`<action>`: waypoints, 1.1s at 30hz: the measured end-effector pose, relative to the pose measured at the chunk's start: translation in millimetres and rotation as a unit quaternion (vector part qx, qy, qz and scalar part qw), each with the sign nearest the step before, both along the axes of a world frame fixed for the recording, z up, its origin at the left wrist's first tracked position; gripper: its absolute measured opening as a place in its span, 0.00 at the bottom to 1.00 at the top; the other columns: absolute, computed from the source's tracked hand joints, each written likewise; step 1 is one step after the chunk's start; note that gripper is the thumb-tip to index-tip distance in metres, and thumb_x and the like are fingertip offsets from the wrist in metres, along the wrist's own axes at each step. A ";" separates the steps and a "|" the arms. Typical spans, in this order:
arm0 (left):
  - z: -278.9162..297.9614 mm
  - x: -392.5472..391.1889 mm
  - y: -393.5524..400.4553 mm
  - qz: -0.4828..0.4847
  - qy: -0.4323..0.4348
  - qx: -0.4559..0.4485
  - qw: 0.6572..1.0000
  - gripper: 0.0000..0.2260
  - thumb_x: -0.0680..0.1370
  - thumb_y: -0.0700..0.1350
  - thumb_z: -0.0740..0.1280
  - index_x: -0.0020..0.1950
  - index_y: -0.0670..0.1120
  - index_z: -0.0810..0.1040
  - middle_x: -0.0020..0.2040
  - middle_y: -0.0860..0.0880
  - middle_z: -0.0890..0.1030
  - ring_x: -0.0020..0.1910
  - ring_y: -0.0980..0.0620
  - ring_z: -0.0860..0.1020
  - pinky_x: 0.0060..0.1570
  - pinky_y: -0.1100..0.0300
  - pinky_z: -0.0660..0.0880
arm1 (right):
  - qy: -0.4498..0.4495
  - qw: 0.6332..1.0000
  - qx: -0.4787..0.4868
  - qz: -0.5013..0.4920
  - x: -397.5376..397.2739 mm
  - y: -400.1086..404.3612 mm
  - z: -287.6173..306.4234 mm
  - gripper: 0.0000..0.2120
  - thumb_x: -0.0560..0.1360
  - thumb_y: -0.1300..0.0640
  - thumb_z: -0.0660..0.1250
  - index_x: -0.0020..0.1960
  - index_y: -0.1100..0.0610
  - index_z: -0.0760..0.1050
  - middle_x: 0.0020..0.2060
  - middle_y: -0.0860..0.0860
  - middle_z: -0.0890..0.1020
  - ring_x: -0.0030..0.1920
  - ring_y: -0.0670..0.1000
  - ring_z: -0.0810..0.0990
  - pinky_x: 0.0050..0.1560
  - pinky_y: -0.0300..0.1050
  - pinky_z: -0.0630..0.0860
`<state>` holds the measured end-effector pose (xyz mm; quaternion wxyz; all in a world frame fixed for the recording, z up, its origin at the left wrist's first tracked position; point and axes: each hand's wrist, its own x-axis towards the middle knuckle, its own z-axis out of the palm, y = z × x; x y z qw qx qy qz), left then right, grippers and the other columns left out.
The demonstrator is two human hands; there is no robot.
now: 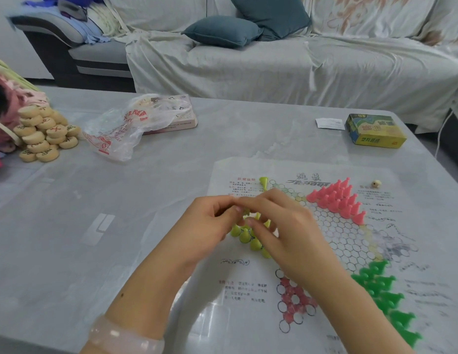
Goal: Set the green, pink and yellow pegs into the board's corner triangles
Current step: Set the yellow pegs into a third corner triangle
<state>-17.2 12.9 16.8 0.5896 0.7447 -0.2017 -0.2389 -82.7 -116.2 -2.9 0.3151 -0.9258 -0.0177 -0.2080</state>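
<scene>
A plastic-sheet checkers board (335, 233) lies on the grey table. Pink pegs (337, 200) fill its far corner triangle and green pegs (386, 295) stand in the near right one. Several yellow pegs (248, 238) stand at the left corner, partly hidden under my hands; one more yellow peg (263, 182) stands farther back. My left hand (210, 226) and my right hand (281, 226) meet over the yellow pegs with fingers curled, fingertips touching. Both seem to pinch yellow pegs, but the grip is hidden.
A small die (375, 184) sits at the board's far right. A yellow-green box (375, 130) and a paper slip (329, 123) lie beyond. Left: a crumpled plastic bag (125, 129), a flat box (176, 116), stacked wooden chess discs (42, 134). A covered sofa (274, 60) stands behind.
</scene>
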 end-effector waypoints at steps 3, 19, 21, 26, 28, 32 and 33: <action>4.4 -4.8 -2.7 -0.029 -0.002 0.008 1.000 0.13 0.79 0.38 0.58 0.45 0.49 0.80 0.28 0.62 0.78 0.26 0.68 0.73 0.30 0.78 0.66 | -0.013 1.000 -0.015 -0.005 -1.9 1.5 -3.0 0.13 0.73 0.52 0.59 0.55 0.47 0.75 0.41 0.44 0.76 0.40 0.44 0.74 0.38 0.45 0.76; 13.1 -10.8 -6.8 0.021 0.072 -0.052 0.996 0.13 0.75 0.32 0.55 0.44 0.47 0.75 0.38 0.48 0.74 0.30 0.55 0.67 0.29 0.67 0.66 | 0.014 0.958 0.194 -0.211 -18.8 -26.9 7.0 0.07 0.73 0.60 0.66 0.43 0.51 0.69 0.37 0.44 0.78 0.38 0.39 0.77 0.34 0.27 0.73; 11.7 -9.6 -5.6 0.026 0.065 -0.043 0.997 0.13 0.74 0.30 0.55 0.43 0.46 0.74 0.38 0.48 0.74 0.31 0.54 0.67 0.30 0.65 0.65 | 0.046 0.954 0.184 -0.230 -18.5 -29.6 3.5 0.05 0.73 0.59 0.65 0.44 0.51 0.70 0.36 0.44 0.78 0.38 0.40 0.78 0.32 0.28 0.71; 9.1 -8.1 1.3 0.030 0.007 0.004 1.000 0.08 0.77 0.37 0.61 0.46 0.49 0.74 0.41 0.51 0.78 0.25 0.65 0.71 0.33 0.70 0.69 | 0.096 0.958 0.114 -0.245 -14.1 -31.9 -4.3 0.04 0.72 0.58 0.65 0.44 0.51 0.72 0.37 0.47 0.77 0.36 0.44 0.74 0.35 0.33 0.70; 7.9 -4.0 4.7 0.045 -0.001 0.009 0.999 0.07 0.77 0.38 0.62 0.46 0.49 0.74 0.41 0.52 0.80 0.24 0.67 0.71 0.36 0.66 0.67 | 0.120 0.955 0.124 -0.241 -11.4 -29.4 -6.9 0.04 0.72 0.60 0.65 0.44 0.52 0.72 0.35 0.48 0.78 0.34 0.45 0.74 0.33 0.35 0.69; 5.1 5.1 11.0 0.106 -0.001 0.006 0.994 0.06 0.76 0.38 0.63 0.43 0.48 0.75 0.39 0.53 0.81 0.24 0.65 0.71 0.37 0.61 0.65 | 0.132 0.958 0.094 -0.236 -6.0 -24.1 -12.6 0.04 0.72 0.59 0.65 0.44 0.51 0.72 0.33 0.45 0.77 0.34 0.43 0.75 0.31 0.34 0.67; 4.0 6.9 12.2 0.119 -0.002 0.008 0.993 0.06 0.76 0.38 0.63 0.43 0.48 0.75 0.38 0.53 0.81 0.25 0.64 0.70 0.37 0.61 0.66 | 0.132 0.958 0.087 -0.238 -4.9 -23.5 -13.5 0.04 0.72 0.58 0.65 0.44 0.50 0.72 0.33 0.45 0.77 0.34 0.42 0.74 0.31 0.34 0.66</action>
